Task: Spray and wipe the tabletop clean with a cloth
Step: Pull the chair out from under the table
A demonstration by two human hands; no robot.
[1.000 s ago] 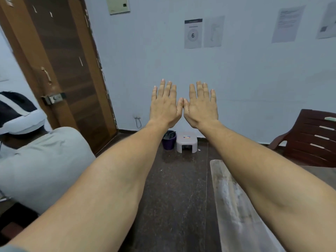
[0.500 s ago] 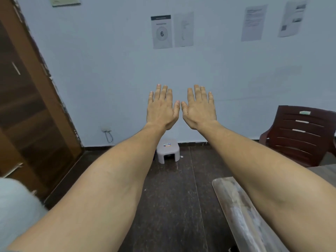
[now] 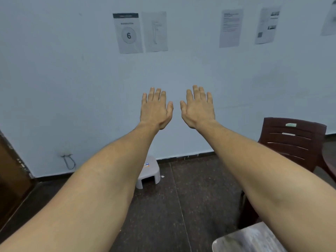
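Cloth & spray not in view; smeared pale flat surface (image 3: pixel 249 239) at 5 o'clock looks rigid; both hands (image 3: pixel 156 109) (image 3: pixel 198 108) spread apart, empty.

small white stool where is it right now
In the head view the small white stool stands on the dark floor against the wall, just left of centre, partly hidden behind the left forearm.

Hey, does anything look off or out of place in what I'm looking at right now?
Mostly no. Your left hand and right hand are held out empty, with no cloth or spray bottle in view. The tabletop corner at lower right looks smeared with whitish streaks. A small scrap lies on the floor beside the white stool.
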